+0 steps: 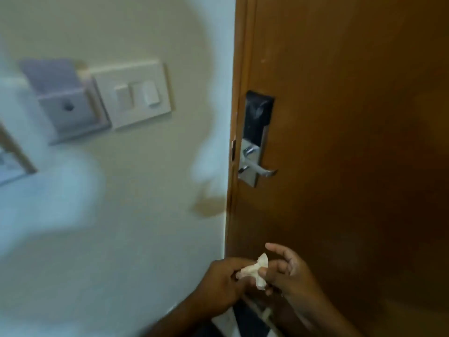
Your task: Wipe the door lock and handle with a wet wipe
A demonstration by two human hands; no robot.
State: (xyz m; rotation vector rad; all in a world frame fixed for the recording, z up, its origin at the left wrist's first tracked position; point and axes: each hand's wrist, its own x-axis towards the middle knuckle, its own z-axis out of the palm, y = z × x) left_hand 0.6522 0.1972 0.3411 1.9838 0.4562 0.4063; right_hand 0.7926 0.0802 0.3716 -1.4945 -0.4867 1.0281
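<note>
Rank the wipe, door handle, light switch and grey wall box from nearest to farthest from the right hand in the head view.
From the right hand:
1. Wipe, pinched in its fingers, shared with the left hand.
2. Door handle, above, on the door.
3. Light switch, upper left on the wall.
4. Grey wall box, left of the switch.

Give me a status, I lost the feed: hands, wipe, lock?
Left hand and right hand both pinching the crumpled wet wipe, low by the door edge. Lock and handle untouched above. Nothing in the way.
</note>
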